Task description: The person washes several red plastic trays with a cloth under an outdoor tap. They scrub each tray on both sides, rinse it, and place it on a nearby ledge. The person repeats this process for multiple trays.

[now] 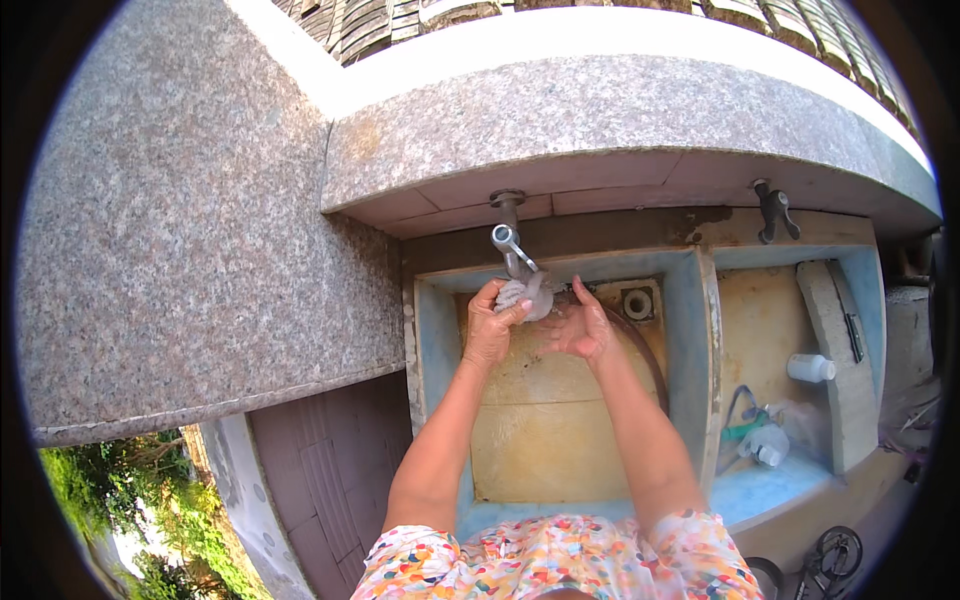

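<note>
My left hand (491, 326) grips a wet, whitish, crumpled cloth or scrubber (508, 294) just below a metal tap (505, 235). Water streams from the tap over it and splashes beside it. To the right, my right hand (583, 328) is held with its palm up and fingers spread, partly blurred by the splashing water, with nothing seen in it. Both hands are above a blue-walled sink basin (686, 322) with a yellowish bottom. A round drain fitting (638, 303) sits at the basin's back right, and a brown hose (651, 356) curves along the right side.
A divider (707, 375) separates a second basin with its own tap (772, 211). There, a stone slab (832, 360) bears a knife (853, 337); a white bottle (810, 367) and a clear plastic item (766, 445) lie nearby. Granite surfaces (217, 225) border the left and back.
</note>
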### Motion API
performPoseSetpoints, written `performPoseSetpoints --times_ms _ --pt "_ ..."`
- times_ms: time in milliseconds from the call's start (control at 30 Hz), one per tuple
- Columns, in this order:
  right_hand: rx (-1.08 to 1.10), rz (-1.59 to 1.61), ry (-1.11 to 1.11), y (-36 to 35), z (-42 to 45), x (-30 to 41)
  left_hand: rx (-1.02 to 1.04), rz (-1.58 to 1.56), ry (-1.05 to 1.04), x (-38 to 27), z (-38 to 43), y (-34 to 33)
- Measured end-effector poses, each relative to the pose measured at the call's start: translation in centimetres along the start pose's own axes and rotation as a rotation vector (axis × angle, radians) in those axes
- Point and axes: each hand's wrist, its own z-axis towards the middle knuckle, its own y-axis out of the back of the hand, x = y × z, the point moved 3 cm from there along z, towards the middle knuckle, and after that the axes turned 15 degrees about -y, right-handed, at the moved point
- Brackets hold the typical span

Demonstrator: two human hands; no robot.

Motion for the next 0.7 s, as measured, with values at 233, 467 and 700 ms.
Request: performPoseSetpoints --times_ms 233,467,700 --pt "0.305 -0.150 -0.065 0.0 2.7 0.0 0.598 0.357 -0.097 -2.3 -1.7 -3.4" --pt "0.332 -0.264 0.020 -1.0 -0.8 -4.8 0.218 0.165 0.287 3.9 0.7 2.8" --pt "0.796 0.115 -0.123 -3.4 -0.6 -4.8 -0.233 -0.759 0.167 8.3 -2.2 0.6"
